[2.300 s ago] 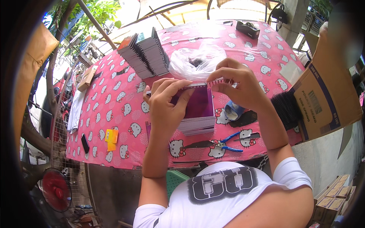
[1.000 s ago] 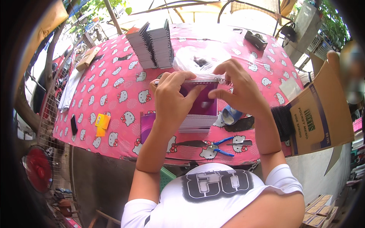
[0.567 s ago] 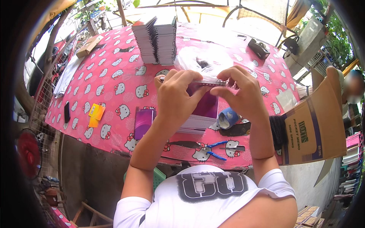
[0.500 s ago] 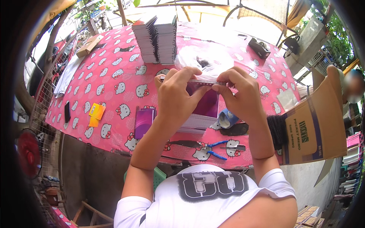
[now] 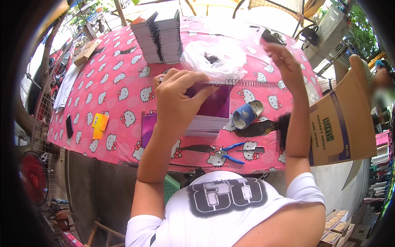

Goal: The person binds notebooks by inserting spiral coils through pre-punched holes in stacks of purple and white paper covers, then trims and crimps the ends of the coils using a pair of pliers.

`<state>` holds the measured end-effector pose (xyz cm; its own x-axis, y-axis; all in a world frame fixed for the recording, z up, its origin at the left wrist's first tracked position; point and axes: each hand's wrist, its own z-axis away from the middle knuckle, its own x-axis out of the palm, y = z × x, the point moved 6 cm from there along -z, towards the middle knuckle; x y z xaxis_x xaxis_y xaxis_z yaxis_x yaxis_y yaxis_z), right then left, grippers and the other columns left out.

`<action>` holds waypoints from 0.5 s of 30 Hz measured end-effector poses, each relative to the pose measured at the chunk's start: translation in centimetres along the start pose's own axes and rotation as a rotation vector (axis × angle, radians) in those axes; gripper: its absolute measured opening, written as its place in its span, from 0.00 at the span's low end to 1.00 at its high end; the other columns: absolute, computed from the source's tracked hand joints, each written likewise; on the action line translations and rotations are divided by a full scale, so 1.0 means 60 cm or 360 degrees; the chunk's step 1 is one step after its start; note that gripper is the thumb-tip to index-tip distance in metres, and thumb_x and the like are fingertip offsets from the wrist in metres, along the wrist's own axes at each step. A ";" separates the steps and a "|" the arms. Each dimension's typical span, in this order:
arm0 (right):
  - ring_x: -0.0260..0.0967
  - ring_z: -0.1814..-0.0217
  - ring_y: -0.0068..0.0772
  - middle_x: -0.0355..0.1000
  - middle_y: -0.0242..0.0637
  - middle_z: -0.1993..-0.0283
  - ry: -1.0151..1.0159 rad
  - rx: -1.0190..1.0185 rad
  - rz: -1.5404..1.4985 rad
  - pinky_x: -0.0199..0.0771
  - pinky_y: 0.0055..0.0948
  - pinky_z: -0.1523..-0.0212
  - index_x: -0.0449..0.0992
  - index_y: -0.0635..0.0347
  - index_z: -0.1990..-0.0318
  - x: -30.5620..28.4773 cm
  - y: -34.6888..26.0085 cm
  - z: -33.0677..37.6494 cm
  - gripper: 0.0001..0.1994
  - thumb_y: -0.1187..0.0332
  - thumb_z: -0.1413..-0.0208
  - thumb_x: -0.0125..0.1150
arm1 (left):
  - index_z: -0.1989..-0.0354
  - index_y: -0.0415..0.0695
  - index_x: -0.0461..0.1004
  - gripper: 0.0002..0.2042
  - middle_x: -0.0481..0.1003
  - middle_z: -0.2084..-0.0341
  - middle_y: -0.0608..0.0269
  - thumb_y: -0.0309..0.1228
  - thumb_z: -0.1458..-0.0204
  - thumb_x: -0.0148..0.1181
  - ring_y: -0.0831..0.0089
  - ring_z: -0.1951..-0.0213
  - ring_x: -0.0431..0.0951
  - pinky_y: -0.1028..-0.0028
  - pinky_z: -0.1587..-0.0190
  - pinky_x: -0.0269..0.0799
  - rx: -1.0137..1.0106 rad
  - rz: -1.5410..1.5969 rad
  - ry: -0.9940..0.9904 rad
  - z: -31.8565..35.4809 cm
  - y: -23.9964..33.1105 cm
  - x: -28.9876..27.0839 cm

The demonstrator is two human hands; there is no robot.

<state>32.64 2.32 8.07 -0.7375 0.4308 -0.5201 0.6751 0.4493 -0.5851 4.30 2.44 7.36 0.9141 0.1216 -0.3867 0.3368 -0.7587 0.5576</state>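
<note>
Cardboard box [image 5: 354,119], 3 o'clock: green stacked block letters, lines of dark capitals, pale characters on its purple band [image 5: 338,115]. White T-shirt [image 5: 226,195], 6 o'clock: two big black digits. Small cartons [image 5: 335,225], 4 o'clock: any print too small.

Daylight brightens a pink-covered table [image 5: 135,110] beside wire-mesh fencing [image 5: 46,113].

Long coil [image 5: 256,83] rightward from purple notebook [image 5: 217,102]
</note>
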 end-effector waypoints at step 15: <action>0.70 0.45 0.49 0.70 0.51 0.49 -0.0405 0.0448 0.0335 0.73 0.44 0.52 0.65 0.61 0.43 0.107 0.258 0.119 0.28 0.71 0.56 0.63 | 0.71 0.47 0.77 0.13 0.78 0.72 0.66 0.36 0.64 0.74 0.68 0.64 0.75 0.67 0.54 0.58 0.0138 -0.0080 -0.0091 -0.020 0.004 0.030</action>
<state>38.22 6.43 -8.75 -0.5892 0.2676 -0.7624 0.8058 0.1263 -0.5785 6.30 3.26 7.69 0.8815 0.1259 -0.4550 0.3585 -0.8055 0.4718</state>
